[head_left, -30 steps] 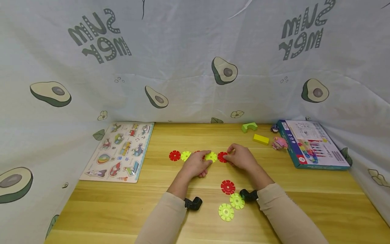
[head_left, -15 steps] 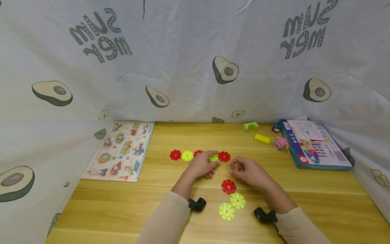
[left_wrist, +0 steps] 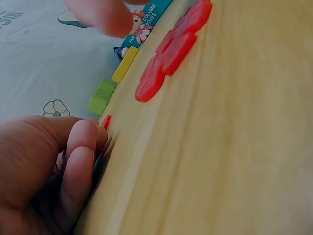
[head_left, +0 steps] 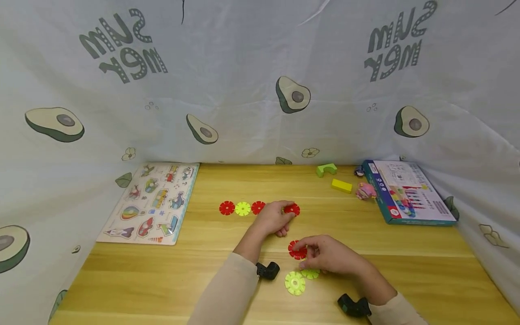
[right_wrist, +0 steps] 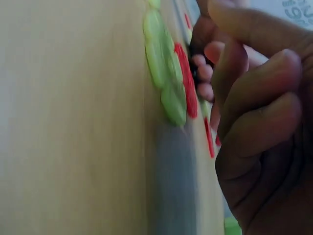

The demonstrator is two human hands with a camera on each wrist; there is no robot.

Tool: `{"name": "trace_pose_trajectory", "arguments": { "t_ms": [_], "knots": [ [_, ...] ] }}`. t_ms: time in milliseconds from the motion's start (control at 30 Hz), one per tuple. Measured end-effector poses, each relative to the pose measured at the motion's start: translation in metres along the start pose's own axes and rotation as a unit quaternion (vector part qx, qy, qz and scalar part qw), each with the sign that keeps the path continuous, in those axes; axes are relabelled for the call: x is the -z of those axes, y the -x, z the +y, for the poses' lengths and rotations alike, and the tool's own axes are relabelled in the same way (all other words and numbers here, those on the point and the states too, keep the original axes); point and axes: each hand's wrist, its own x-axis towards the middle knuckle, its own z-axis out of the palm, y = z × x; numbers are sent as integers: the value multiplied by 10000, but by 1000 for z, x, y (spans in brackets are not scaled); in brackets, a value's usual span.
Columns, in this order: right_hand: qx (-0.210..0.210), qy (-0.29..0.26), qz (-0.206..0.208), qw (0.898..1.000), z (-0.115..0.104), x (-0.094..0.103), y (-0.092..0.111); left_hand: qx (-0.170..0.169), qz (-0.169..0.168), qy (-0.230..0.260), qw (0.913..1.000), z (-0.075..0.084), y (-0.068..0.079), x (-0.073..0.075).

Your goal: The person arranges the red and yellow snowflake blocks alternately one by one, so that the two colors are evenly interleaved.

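Note:
A row of flat notched snowflake discs lies across the table: a red disc [head_left: 226, 208], a yellow disc [head_left: 243, 208] and another red disc [head_left: 257, 207]. Farther right my left hand [head_left: 271, 220] covers part of the row. Its thumb and forefinger bracket the end red disc [head_left: 294, 209] at its edges. Closer to me, my right hand [head_left: 331, 255] hovers with thumb and forefinger apart over a loose red disc [head_left: 297, 255] and a partly hidden yellow disc [head_left: 311, 274]. Beside these lies one more yellow disc [head_left: 294, 283].
A picture puzzle board [head_left: 148, 203] lies at the left. Towards the back right are a green arch block [head_left: 326, 169], a yellow block [head_left: 341, 186], a pink figurine [head_left: 366, 191], a small dark figurine [head_left: 359, 171] and a flat toy box [head_left: 410, 194]. Printed cloth [head_left: 243, 90] hangs behind.
My right hand has left the end red disc and come nearer, over the loose discs. Along the row, my left hand has slid right from the yellow disc to the end red one.

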Motion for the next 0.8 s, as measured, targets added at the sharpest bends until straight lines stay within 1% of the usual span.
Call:
{"name": "trace_pose_trajectory", "arguments": {
  "t_ms": [67, 200, 300, 433, 567, 700, 800],
  "knots": [
    [26, 85, -262, 9996, -3, -3, 1, -21, 27, -76, 10000, 0, 1, 0],
    [165, 733, -598, 9954, -8, -9, 4, -49, 44, -161, 9998, 1, 1, 0],
    [377, 1120, -773, 9900, -11, -14, 5, -47, 50, -159, 9999, 0, 2, 1],
    [635, 1415, -818, 9845, -13, -19, 6, -19, 47, -148, 9999, 1, 2, 1],
    [719, 1688, -715, 9804, -12, -24, 5, 49, 75, -212, 9997, 0, 2, 0],
    [564, 1786, -616, 9804, -13, -28, 5, 14, 110, -219, 9997, -1, 1, 0],
    [406, 1733, -595, 9822, -14, -29, 6, -27, 99, -175, 9998, -1, 0, -1]
  ]
}}
